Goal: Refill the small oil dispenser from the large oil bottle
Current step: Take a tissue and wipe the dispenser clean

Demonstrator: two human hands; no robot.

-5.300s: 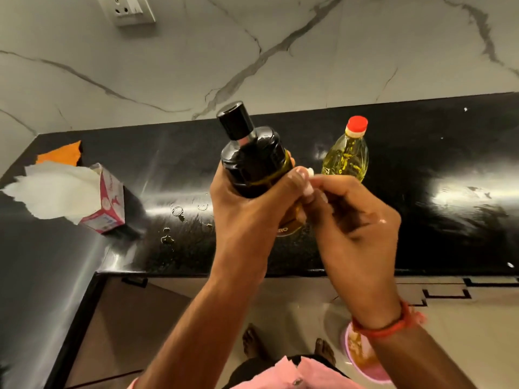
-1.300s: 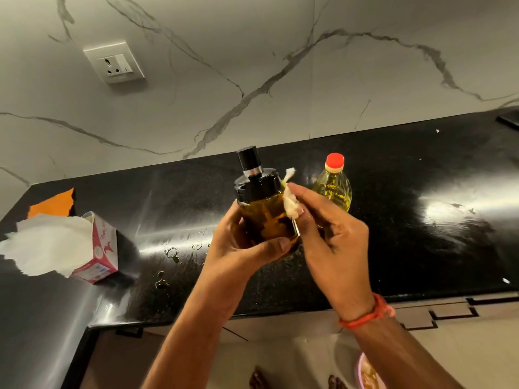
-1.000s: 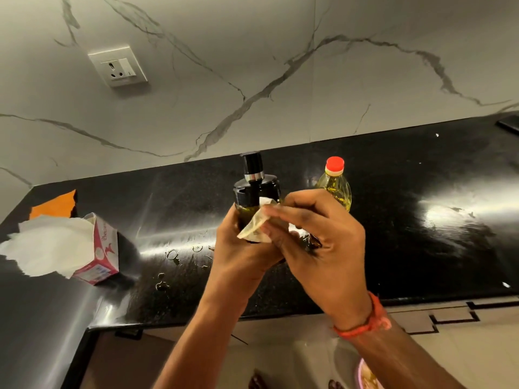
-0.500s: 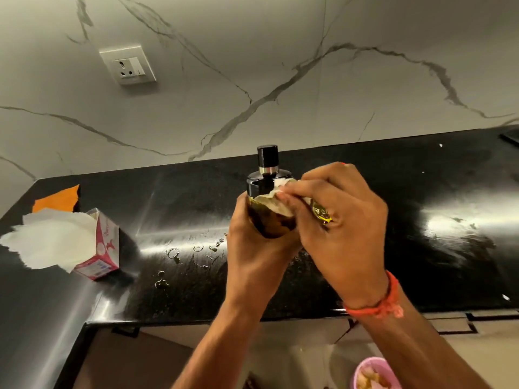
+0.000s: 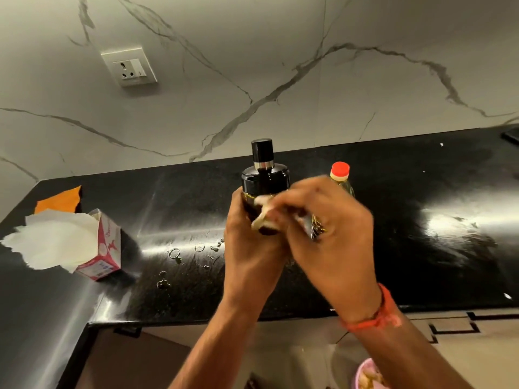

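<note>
Above the front edge of the black countertop [image 5: 393, 248], the small oil dispenser [image 5: 265, 183] is held upright in the air, its black cap and silver collar uppermost and its dark glass body partly hidden by fingers. The left hand [image 5: 250, 248] grips the dispenser round its lower body from the left and beneath. The right hand [image 5: 328, 234] is curled against the dispenser's right side, its fingers pinching a crumpled piece of tissue [image 5: 262, 217] and pressing it to the glass below the black shoulder; this hand is motion-blurred, so the exact lie of its fingers cannot be told. A ring shows on one of its fingers and an orange thread band [image 5: 376, 318] circles the wrist. The large oil bottle [image 5: 341, 175] stands on the countertop behind the right hand, which covers most of it; only the red cap and a strip of yellow oil below show. Droplets and ring-shaped wet marks [image 5: 193, 254] lie on the countertop just left of the left hand. Further left, near the corner, a pink and white tissue box [image 5: 105, 248] lies tilted with a white sheet [image 5: 53, 240] spread from its opening, and an orange cloth [image 5: 60, 200] sits behind it. On the marble wall, a white power socket [image 5: 129, 66] is mounted upper left. At the bottom right edge, a pink bowl [image 5: 365, 376] is partly visible below the countertop.
</note>
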